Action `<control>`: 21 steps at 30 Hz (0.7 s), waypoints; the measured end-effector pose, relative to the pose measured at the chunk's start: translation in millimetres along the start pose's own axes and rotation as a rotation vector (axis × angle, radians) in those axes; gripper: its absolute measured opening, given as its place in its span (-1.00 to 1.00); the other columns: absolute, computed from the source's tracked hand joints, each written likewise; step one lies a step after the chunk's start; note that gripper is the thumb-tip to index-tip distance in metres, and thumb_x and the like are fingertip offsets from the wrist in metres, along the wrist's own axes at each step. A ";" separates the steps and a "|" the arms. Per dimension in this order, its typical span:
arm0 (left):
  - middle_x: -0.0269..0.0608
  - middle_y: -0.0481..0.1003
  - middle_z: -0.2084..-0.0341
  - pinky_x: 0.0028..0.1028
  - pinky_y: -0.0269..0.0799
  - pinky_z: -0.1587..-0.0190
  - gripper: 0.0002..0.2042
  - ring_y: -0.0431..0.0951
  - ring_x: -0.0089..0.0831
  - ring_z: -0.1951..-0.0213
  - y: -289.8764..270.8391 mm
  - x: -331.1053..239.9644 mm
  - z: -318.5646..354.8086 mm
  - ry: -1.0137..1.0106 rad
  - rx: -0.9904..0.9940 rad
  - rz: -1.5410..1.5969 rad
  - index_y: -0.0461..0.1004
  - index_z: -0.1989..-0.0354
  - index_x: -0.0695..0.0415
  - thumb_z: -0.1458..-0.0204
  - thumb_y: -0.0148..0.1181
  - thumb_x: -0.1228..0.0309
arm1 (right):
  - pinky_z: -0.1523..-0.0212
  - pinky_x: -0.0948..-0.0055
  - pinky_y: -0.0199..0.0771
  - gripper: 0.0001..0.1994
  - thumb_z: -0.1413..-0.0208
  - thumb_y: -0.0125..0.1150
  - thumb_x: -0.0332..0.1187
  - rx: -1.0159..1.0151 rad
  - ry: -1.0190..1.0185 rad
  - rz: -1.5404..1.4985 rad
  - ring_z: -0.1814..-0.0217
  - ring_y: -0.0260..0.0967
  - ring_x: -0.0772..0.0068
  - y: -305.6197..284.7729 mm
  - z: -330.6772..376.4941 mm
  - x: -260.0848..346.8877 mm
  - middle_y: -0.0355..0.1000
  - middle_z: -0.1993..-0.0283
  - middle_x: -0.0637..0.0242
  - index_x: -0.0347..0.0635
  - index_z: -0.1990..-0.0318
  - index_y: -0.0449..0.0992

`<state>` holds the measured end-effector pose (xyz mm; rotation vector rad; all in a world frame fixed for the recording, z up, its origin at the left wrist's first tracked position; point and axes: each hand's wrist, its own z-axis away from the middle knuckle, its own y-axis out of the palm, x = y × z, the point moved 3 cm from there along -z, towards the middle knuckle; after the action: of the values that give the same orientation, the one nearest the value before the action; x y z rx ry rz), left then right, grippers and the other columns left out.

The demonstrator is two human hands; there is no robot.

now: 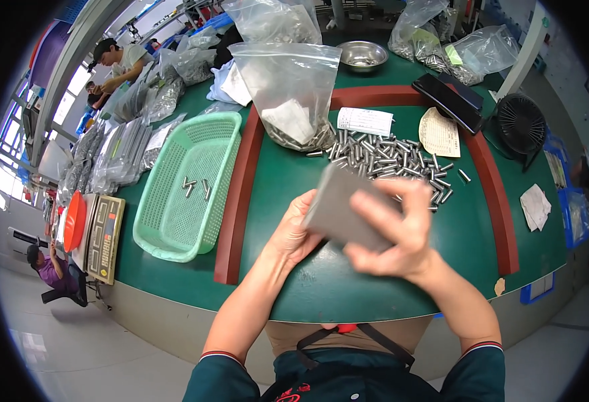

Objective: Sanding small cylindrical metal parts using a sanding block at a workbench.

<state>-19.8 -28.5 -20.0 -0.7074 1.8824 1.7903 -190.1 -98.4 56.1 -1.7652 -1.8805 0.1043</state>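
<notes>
Over the near middle of the green table I hold a flat grey rectangular pad (pixel 348 209), tilted and smeared by motion; its kind cannot be made out. My left hand (pixel 299 231) is closed on its left edge, thumb at the front. Blurred too, my right hand (pixel 401 231) has its fingers bent over the pad's right side. Just beyond lies a heap of small metal pins (pixel 388 159), partly hidden behind the pad and right hand. A clear zip bag (pixel 284 87) with similar metal parts and a white paper stands to the heap's left.
Dark red strips (pixel 239 208) frame the work area. Left of them sits a green mesh basket (pixel 188 181) with several pins. A paper label (pixel 365 121), a tan tag (pixel 439 134), a black phone (pixel 447 102), a fan (pixel 520 124) and a metal bowl (pixel 362 56) lie beyond.
</notes>
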 end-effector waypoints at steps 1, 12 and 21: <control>-0.30 0.52 0.27 -0.44 0.46 0.10 -0.77 0.52 -0.45 0.24 4.0 0.5 1.6 -0.007 -0.097 -0.041 0.52 0.12 0.15 -0.05 0.32 0.42 | 0.13 0.23 0.24 -0.41 0.41 0.41 -0.12 0.077 -0.080 -0.040 0.22 0.34 0.24 5.4 -0.6 15.5 0.40 0.13 0.21 0.00 0.04 0.61; -0.29 0.58 0.25 -0.49 0.56 0.19 -0.85 0.60 -0.51 0.25 -0.9 -9.4 -0.2 0.079 -0.186 -0.274 0.53 0.13 0.17 -0.13 0.21 0.49 | 0.13 0.25 0.26 -0.40 0.45 0.45 -0.12 0.099 -0.021 -0.060 0.20 0.36 0.21 6.2 -6.2 6.7 0.41 0.16 0.20 -0.02 0.07 0.63; -0.35 0.39 0.40 -0.50 0.26 0.18 -0.79 0.37 -0.50 0.33 -1.7 -24.9 -0.5 0.175 -0.095 -0.071 0.49 0.22 0.04 0.00 0.39 0.42 | 0.08 0.22 0.25 -0.44 0.42 0.45 -0.25 0.026 0.294 0.158 0.14 0.29 0.17 -6.2 1.1 -39.8 0.33 0.20 0.17 -0.14 0.08 0.60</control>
<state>0.5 -27.6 -5.4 -0.9815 1.8648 1.8349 -196.8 -136.3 44.4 -1.8003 -1.5256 -0.0693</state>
